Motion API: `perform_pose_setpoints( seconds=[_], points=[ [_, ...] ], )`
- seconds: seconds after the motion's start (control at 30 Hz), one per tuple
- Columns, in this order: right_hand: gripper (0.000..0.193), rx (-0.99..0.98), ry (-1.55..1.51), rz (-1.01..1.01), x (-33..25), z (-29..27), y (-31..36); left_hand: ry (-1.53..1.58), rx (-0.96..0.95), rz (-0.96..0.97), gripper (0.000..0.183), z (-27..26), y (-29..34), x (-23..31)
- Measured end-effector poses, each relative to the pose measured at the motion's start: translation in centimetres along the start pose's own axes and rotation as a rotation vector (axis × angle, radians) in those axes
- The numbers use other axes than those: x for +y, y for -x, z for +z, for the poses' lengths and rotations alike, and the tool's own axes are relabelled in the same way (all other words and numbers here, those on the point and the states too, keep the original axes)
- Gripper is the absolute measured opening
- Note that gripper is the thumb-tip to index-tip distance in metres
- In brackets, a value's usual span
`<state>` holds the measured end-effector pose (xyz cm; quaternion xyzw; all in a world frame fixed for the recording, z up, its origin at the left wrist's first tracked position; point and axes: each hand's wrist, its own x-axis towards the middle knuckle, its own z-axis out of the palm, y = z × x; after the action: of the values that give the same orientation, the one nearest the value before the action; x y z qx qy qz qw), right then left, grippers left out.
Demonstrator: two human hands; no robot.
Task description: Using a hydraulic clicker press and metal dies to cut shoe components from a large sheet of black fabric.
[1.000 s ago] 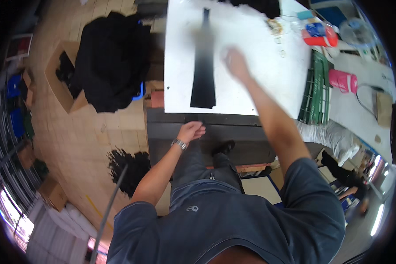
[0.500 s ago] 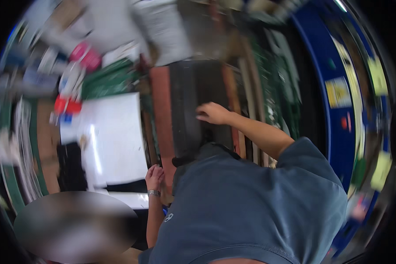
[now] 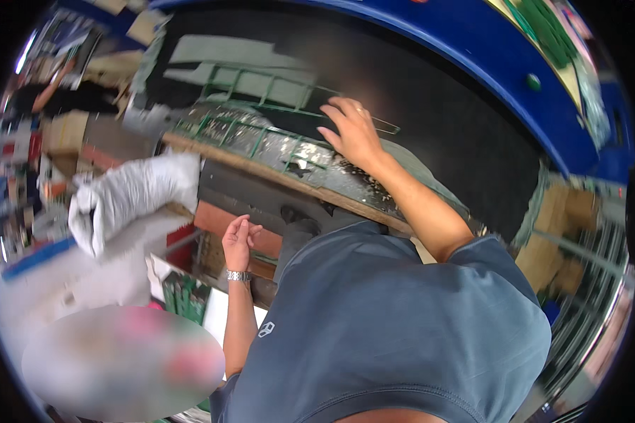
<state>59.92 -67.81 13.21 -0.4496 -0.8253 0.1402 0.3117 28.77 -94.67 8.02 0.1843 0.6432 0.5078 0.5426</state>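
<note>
My right hand, fingers spread and thumb apart, is over a long green wire frame with rungs like a ladder. Whether the fingertips touch the wire cannot be told. Nothing shows in that hand. Below it lies a speckled, worn surface scattered with pale flecks, edged by a wooden strip. More green wire rungs cross this surface. My left hand, with a metal watch on its wrist, hangs beside my body. Its fingers are loosely bent, and it appears to hold nothing.
A blue curved beam runs along the far side, beyond a dark sheet. On the left lies a rolled white sack. Another person's arm shows at far left. Cardboard boxes stand at the right.
My view has turned to the right, from the white-topped bench and reddish strip to the dark sheet and green wire frame. My right hand is now over the frame with its fingers spread wider.
</note>
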Motion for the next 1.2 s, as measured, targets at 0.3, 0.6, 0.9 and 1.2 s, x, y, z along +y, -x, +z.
perform_pose_setpoints(
  seconds=[0.3,0.6,0.9,1.2],
  points=[
    [0.089,-0.11,0.176,0.185,1.4,5.2,-5.1,-0.11,-0.43,0.056,0.025,7.4,-10.1,11.5],
    [0.083,-0.052,0.244,0.167,5.0,-3.9,1.4,-0.429,-0.446,0.328,0.028,8.8,-18.8,19.1],
    [0.083,-0.17,0.221,0.415,10.2,-13.2,8.1,-0.895,-0.538,0.72,0.041,19.1,-21.9,16.4],
    [0.088,-0.174,0.165,0.41,12.3,-12.7,9.4,-1.307,-0.347,0.926,0.046,22.7,-22.7,11.3]
  ],
)
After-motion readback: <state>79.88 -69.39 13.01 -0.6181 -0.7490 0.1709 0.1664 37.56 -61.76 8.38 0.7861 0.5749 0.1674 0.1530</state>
